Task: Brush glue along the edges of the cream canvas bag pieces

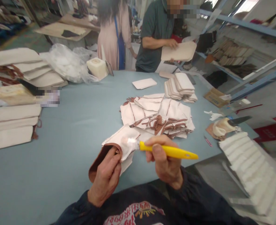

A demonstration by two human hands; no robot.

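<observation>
My left hand [107, 173] grips a cream fabric pouch [115, 136] at its brown-edged opening, with the fingertips tucked just inside. The brown inner side of the pouch faces me. In my right hand [165, 159] is a brush with a yellow handle [175, 152], held like a pen and pointing left. Its whitish head is blurred and lies at the pouch's right side; whether it touches the fabric I cannot tell. Just beyond, a heap of cream pieces with brown trim [156, 115] lies on the blue-grey table [81, 115].
Stacked cream panels [180, 87] stand behind the heap. On the left are cream piles [13, 125], a plastic bag [65, 64] and a foam block [97, 68]. A glue-stained container [222, 127] and a strip stack [252, 168] lie right. Two people stand across the table, one holding panels [179, 52].
</observation>
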